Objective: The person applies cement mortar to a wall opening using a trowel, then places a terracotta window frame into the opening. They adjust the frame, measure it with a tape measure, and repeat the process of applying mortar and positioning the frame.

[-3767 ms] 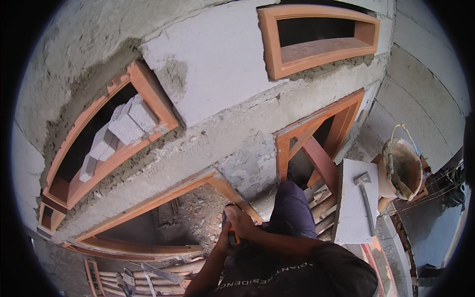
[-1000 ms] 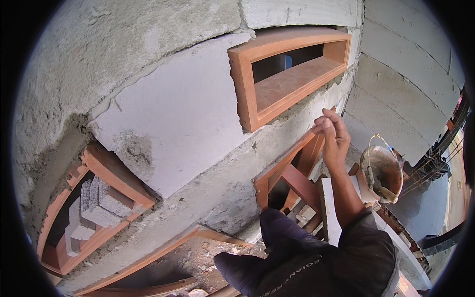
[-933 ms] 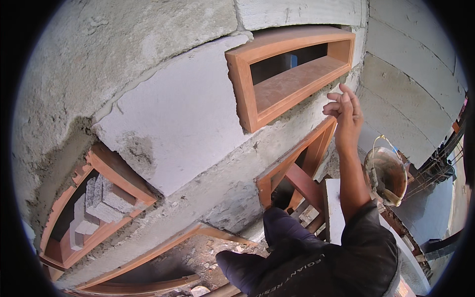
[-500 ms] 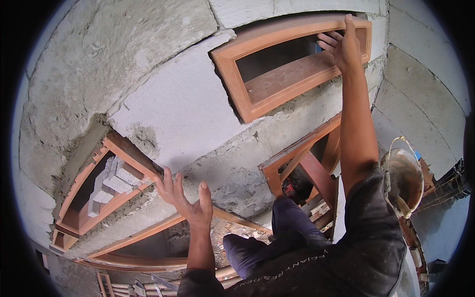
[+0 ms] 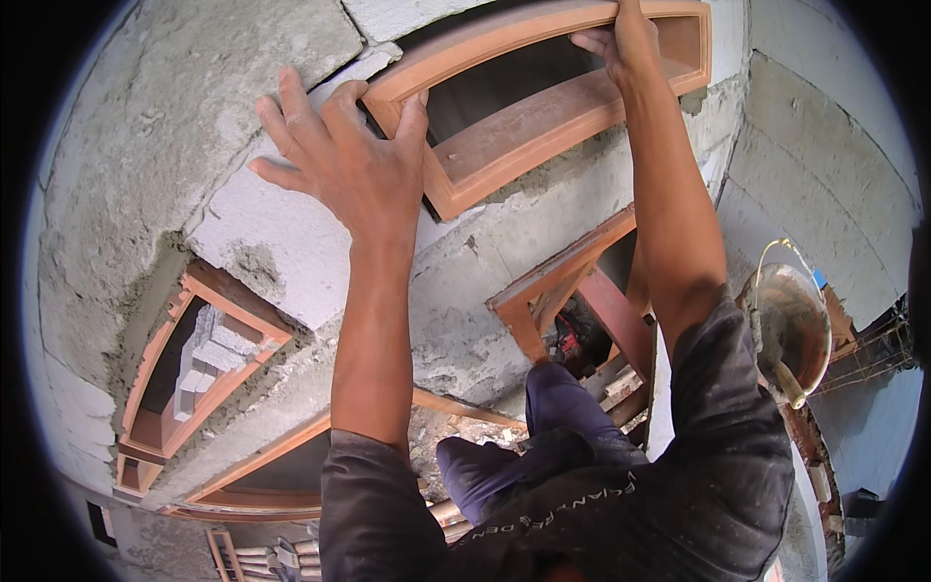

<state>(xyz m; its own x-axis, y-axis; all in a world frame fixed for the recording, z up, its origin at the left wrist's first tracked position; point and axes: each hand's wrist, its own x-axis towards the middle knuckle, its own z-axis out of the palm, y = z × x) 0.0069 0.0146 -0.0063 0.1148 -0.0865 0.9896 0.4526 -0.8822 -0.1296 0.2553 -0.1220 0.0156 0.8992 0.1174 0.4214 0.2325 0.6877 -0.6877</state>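
A curved wooden window frame sits in an opening of the block wall. My left hand pinches the frame's left end, thumb on the inner side and index finger at the outer edge. Its other fingers are spread over the wall. Near the right end, my right hand grips the upper rail, with fingers inside the opening and the thumb running up over the rail. A dark gap shows along the frame's top and left sides.
At left, a second wooden frame is set in the wall, with pale block pieces inside it. A larger wooden frame stands below. To my right is a mortar-stained bucket with a tool handle in it.
My left hand has risen from beside the lower-left frame to the upper frame's left end and taken hold of it. My right hand has slid left along the upper rail and closed on it.
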